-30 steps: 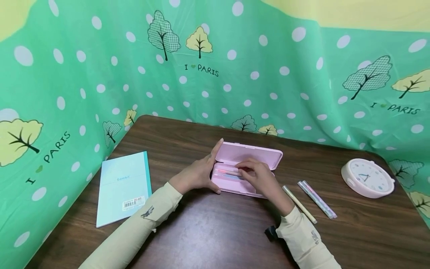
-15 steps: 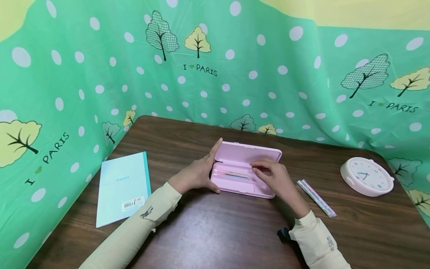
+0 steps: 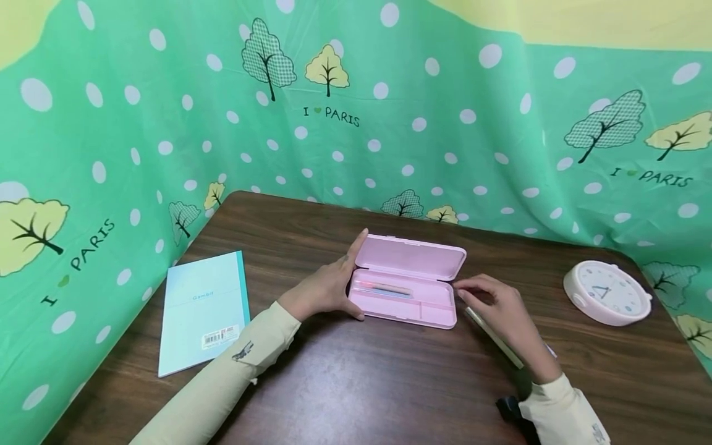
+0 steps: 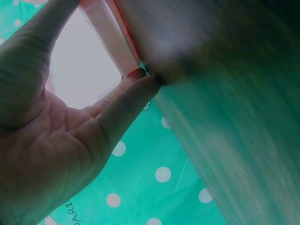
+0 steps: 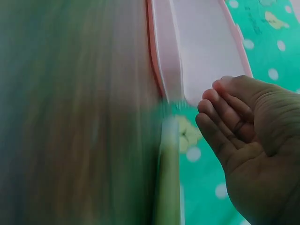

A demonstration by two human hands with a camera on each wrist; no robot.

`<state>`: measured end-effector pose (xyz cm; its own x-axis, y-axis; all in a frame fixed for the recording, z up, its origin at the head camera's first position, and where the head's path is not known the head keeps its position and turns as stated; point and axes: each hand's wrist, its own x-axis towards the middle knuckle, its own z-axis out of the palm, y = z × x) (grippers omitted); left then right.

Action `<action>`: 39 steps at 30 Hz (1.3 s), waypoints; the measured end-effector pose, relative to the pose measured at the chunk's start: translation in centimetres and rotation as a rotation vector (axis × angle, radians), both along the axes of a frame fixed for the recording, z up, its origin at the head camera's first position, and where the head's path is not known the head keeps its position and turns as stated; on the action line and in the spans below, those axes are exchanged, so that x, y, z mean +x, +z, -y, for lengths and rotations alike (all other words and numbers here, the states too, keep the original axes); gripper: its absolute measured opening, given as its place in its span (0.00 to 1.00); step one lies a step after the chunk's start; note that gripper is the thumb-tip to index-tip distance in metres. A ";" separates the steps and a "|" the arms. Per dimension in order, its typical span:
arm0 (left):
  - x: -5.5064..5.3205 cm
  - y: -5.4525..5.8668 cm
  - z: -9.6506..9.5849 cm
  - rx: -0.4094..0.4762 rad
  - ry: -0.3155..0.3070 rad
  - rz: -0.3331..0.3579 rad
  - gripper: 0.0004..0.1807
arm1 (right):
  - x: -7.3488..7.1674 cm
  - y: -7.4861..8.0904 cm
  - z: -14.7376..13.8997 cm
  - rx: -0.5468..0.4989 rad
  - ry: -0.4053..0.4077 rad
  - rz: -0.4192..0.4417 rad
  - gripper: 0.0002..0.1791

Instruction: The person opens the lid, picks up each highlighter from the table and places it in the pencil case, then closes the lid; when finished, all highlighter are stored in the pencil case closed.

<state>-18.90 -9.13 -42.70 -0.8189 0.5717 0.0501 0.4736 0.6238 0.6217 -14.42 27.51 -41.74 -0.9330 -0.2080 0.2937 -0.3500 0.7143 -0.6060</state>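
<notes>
I see the left hand [image 3: 325,288] spread round the left end of the pencil case [image 3: 389,306] on the desk [image 3: 334,383], probably steadying it; the right hand [image 3: 499,306], loosely curled, empty, hovers by a yellow pen [image 3: 494,338].
</notes>
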 end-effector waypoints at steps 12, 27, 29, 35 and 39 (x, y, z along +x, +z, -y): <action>0.6 1.3 -0.5 -0.039 0.015 0.022 0.90 | 3.6 -0.6 -7.8 0.040 -0.116 -0.130 0.11; -0.6 -0.4 0.0 -0.012 0.008 0.015 0.93 | 6.7 -1.3 -13.6 0.130 -0.293 0.118 0.12; -0.7 -0.5 0.0 -0.010 0.006 0.008 0.93 | 6.7 -1.6 -13.8 0.138 -0.294 0.143 0.13; 0.0 0.6 -0.2 -0.022 0.009 0.023 0.91 | 6.7 -2.3 -13.8 0.136 -0.269 0.118 0.10; 0.5 1.4 -0.4 -0.035 0.022 0.043 0.90 | 6.6 -2.3 -13.7 0.143 -0.272 0.128 0.10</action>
<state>-18.42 -8.77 -41.30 -0.8325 0.5540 -0.0047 0.4328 0.6557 0.6187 -7.81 41.18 -44.01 -0.9874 0.0233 0.1567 -0.0623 0.8524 -0.5191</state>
